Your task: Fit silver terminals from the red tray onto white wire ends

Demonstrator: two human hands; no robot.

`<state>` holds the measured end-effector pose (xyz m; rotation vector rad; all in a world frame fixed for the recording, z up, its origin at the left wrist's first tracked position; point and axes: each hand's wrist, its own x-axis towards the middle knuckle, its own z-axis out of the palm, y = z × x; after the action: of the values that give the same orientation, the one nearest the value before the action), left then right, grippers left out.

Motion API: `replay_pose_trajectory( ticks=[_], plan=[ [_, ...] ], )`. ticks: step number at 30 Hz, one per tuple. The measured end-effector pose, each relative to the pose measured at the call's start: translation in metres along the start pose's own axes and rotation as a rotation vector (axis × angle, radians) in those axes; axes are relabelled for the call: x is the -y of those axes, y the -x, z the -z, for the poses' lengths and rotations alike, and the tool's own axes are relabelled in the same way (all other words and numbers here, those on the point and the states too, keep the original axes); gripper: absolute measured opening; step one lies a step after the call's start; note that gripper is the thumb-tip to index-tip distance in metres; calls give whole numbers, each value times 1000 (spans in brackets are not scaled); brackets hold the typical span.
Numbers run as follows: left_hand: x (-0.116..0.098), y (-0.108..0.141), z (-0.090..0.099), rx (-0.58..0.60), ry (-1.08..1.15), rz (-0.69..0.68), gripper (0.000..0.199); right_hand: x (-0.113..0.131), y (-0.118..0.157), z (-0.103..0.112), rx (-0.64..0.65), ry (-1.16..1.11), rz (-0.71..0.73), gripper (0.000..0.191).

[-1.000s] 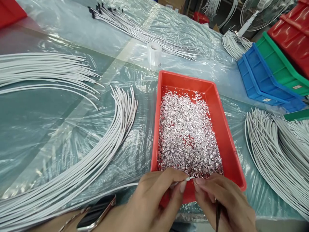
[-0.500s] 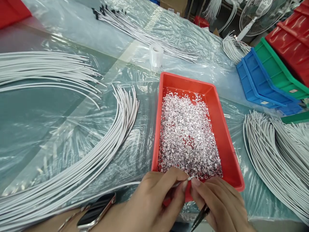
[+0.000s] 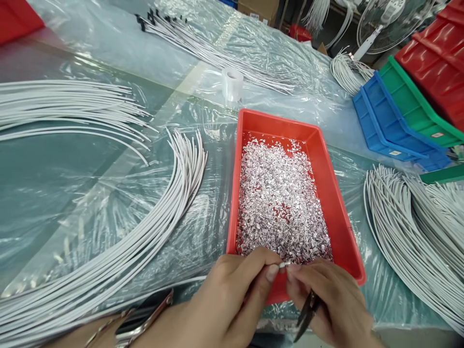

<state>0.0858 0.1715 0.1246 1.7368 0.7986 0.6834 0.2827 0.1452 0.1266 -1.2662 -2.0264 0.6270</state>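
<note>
One white cable (image 3: 282, 265), its end above the near part of a red tray (image 3: 335, 208) of silvery scraps (image 3: 279, 179), was pinched between thumb and forefinger of the left hand (image 3: 232, 295). One dark tool (image 3: 308, 311) was held in the curled right hand (image 3: 333, 295), whose fingertips were brought to the cable's tip; whether it was gripped there could not be told. A cable bundle (image 3: 165, 220) was laid left of the tray.
</note>
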Motion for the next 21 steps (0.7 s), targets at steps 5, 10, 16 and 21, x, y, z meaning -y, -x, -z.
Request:
replay_pose_trajectory(
  ticks=[5, 10, 16, 21],
  plan=[
    [1, 0, -1, -28, -25, -2, 16, 10, -17, -8, -81, -269, -165, 23],
    [6, 3, -9, -81, -7, 7, 15, 5, -19, -7, 88, -525, -381, 6],
    [5, 2, -8, -36, -19, -1, 16, 3, -19, -6, 143, -653, -520, 11],
    [5, 0, -5, -29, -81, -32, 15, 5, -23, -5, 166, -743, -564, 13]
  ],
)
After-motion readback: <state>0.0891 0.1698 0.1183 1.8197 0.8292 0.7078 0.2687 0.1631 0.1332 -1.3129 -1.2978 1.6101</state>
